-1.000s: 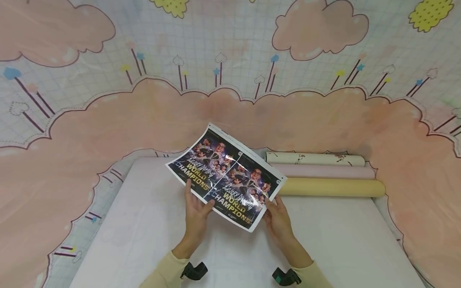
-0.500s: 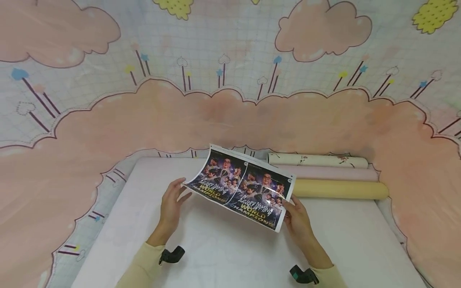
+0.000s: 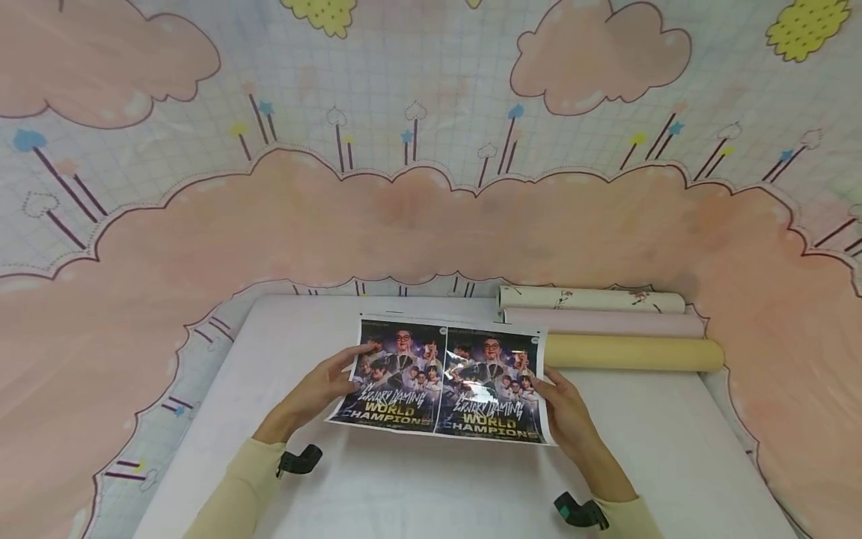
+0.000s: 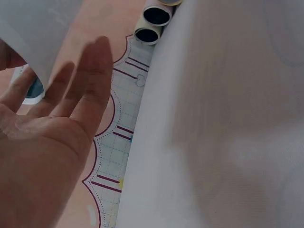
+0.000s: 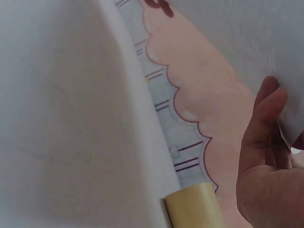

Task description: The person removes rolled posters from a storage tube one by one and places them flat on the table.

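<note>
A glossy printed sheet (image 3: pixel 404 382) with two matching dark posters side by side, lettered "WORLD CHAMPIONS", is held up over the white table, its print toward the head view. My left hand (image 3: pixel 313 397) holds it by the left edge, one finger lying over the printed face near the upper left. At the right edge my right hand (image 3: pixel 572 419) pinches the sheet, thumb in front. From below, the left wrist view catches the sheet's pale back (image 4: pixel 38 28) beside several extended fingers (image 4: pixel 97 71). The right wrist view shows the same back (image 5: pixel 237 38) against my right fingers (image 5: pixel 268 109).
Three rolls lie along the back right of the white table (image 3: pixel 269 359): one flower-patterned (image 3: pixel 592 299), one pale pink (image 3: pixel 606 323), one yellow (image 3: pixel 640 352). A cloud-patterned cloth (image 3: pixel 431 224) surrounds the table's back and sides.
The sheet has turned from a slant to nearly level and come down lower. My left hand let its corner go slack, moved left, then came onto the left edge; my right hand moved right with the sheet.
</note>
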A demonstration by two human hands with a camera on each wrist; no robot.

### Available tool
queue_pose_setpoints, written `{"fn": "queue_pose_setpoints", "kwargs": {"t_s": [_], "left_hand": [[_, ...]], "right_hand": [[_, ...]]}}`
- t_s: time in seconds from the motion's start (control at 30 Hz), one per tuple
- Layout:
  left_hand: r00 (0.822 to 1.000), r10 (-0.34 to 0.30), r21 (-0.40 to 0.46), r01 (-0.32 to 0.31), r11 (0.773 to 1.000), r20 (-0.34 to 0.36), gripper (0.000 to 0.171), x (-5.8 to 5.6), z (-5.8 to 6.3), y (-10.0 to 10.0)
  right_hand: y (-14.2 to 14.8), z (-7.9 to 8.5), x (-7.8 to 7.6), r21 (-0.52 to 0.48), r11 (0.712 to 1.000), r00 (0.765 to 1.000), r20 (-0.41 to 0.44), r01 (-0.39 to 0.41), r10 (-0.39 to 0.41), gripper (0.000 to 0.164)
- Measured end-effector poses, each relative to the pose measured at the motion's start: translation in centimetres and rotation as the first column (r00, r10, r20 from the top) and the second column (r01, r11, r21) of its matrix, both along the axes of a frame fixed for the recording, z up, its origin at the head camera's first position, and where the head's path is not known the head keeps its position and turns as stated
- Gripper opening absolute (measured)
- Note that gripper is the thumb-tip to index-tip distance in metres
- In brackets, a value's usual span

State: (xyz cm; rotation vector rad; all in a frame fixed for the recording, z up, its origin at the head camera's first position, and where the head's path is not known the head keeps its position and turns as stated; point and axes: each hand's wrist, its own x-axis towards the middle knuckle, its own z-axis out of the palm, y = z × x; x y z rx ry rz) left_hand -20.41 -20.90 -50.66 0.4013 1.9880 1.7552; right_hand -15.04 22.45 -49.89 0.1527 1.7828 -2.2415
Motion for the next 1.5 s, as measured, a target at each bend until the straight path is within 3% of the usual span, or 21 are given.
{"fn": "queue_pose_setpoints", "kwargs": {"t_s": [0.1,0.2,0.33,0.43,0.57,0.63,0.87,0.97,1.17,1.5], "left_hand": [[1.0,-0.021,0.03,0.021,0.999,0.008,0.079,0.0,-0.4,0.0],[1.0,-0.018,0.048,0.018,0.999,0.008,0.09,0.1,-0.3,0.1],[0.999,-0.031,0.051,0.032,0.998,-0.014,0.096,0.2,0.1,0.4],[0.999,-0.043,0.031,0.043,0.999,-0.014,0.099,0.2,0.3,0.7],[0.998,-0.055,-0.003,0.055,0.998,0.005,0.102,0.1,0.5,1.2],[0.998,-0.069,-0.034,0.069,0.997,0.003,0.104,0.1,0.6,1.4],[0.989,-0.145,-0.194,0.134,0.972,-0.04,0.111,0.3,1.0,2.5],[0.981,-0.181,-0.228,0.161,0.96,-0.066,0.114,0.4,0.9,3.0],[0.978,-0.192,-0.262,0.165,0.951,-0.083,0.114,0.4,0.3,4.7],[0.979,-0.196,-0.353,0.163,0.921,-0.061,0.117,0.8,0.0,9.2]], "right_hand": [[-0.1,0.2,0.0,0.065,0.997,0.999,-0.014,0.033,-0.032,0.052],[0.0,0.2,0.1,0.178,0.981,0.994,-0.088,0.081,-0.066,0.059],[0.5,0.0,0.3,0.409,0.905,0.965,-0.262,0.118,-0.007,0.054],[1.1,0.0,0.4,0.521,0.847,0.941,-0.327,0.107,0.082,0.051],[1.8,0.5,0.1,0.534,0.845,0.94,-0.296,0.015,0.171,0.078],[2.2,0.7,-0.1,0.57,0.822,0.938,-0.275,-0.019,0.213,0.091],[3.7,0.8,-0.3,0.779,0.626,0.913,-0.225,-0.041,0.34,0.114],[4.3,0.7,-0.3,0.823,0.567,0.906,-0.215,-0.032,0.365,0.119],[5.6,0.6,-0.1,0.862,0.507,0.902,-0.204,-0.019,0.38,0.121],[9.0,0.7,0.2,0.912,0.41,0.906,-0.187,0.016,0.38,0.12]]}}
